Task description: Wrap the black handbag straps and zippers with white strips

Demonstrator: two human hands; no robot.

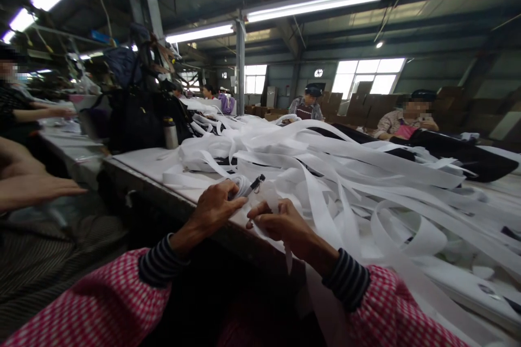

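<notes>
My left hand [217, 206] is closed around a small roll of white strip [241, 183] at the table's near edge, with a dark pen-like tool [255, 184] sticking out past its fingers. My right hand [280, 222] sits just to the right, fingers pinched on a white strip [290, 260] that hangs down over the edge. Both sleeves are pink check with striped cuffs. A big tangled heap of white strips [325, 168] covers the table beyond my hands.
A metal flask [171, 133] and dark bags [134, 114] stand at the table's [138, 161] far left. Another person's hand [36, 187] reaches in from the left. Other workers sit across the table, with black fabric [456, 154] near them.
</notes>
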